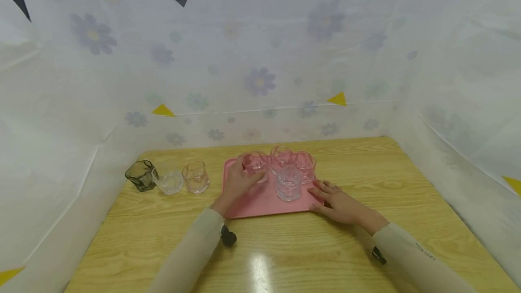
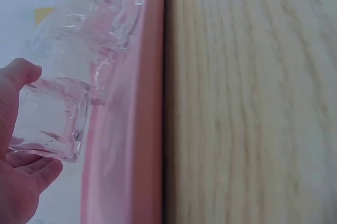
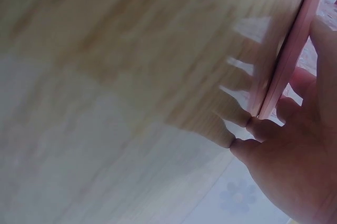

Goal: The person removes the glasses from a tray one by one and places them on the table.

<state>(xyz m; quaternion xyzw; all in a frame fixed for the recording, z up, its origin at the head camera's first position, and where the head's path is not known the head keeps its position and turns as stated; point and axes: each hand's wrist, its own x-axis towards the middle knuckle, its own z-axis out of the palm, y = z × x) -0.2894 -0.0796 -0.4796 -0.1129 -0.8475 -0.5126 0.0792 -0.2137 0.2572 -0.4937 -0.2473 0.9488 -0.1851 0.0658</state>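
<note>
My left hand (image 1: 237, 183) holds a pinkish glass (image 1: 256, 162) at the left part of the pink tray (image 1: 258, 206). In the left wrist view the thumb and fingers lie around that glass (image 2: 52, 116), which looks just off the tray or on it; I cannot tell which. A clear glass (image 1: 289, 185) stands upright on the tray's front right part. Behind it are two pink glasses, one at the back (image 1: 281, 157) and another at the right (image 1: 305, 165). My right hand (image 1: 342, 205) rests at the tray's right edge, fingers spread, some fingertips touching the rim and table (image 3: 200, 76).
Left of the tray, a dark grey glass (image 1: 142, 175), a clear glass (image 1: 168, 182) and a pale pink glass (image 1: 196, 177) stand in a row on the wooden table (image 1: 285, 257). White flowered sheeting (image 1: 260, 49) encloses the back and sides.
</note>
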